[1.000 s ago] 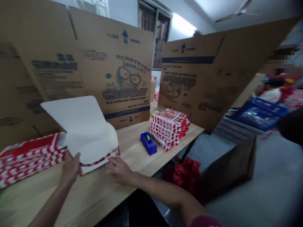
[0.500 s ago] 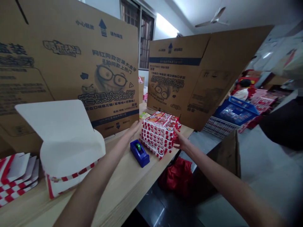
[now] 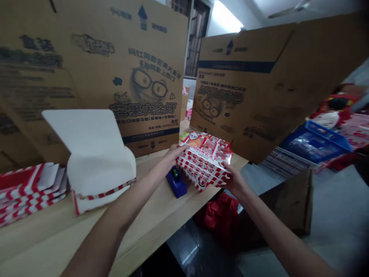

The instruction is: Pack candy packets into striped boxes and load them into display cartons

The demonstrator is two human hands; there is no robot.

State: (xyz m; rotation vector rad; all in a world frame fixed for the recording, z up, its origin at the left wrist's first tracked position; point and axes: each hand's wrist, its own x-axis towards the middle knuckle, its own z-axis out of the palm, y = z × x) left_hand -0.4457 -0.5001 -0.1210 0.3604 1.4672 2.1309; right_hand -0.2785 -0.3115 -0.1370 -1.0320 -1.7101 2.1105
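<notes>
A stack of flat red-and-white checked snack boxes [image 3: 206, 156] sits at the table's far right part, printed with food pictures on top. My left hand [image 3: 173, 153] holds its left end, thumb over the top edge. Around the right end is my right hand [image 3: 235, 179], with most of its fingers hidden by the boxes. The upper boxes sit askew over the lower ones. Just below my left hand stands a blue tape dispenser [image 3: 178, 184] with green tape. Left of my arm, an open white-lined carton [image 3: 100, 169] has its lid raised.
Flattened checked cartons [image 3: 31, 192] are piled at the left on the wooden table [image 3: 155, 219]. Two large cardboard boxes [image 3: 150, 119] wall off the back. Past the table's right edge are a red bag [image 3: 220, 215], a brown carton [image 3: 285, 204] and a blue basket [image 3: 314, 146].
My hands have closed on the stack from both sides, and the upper boxes have turned and shifted right over the lower ones. The view has swung slightly left.
</notes>
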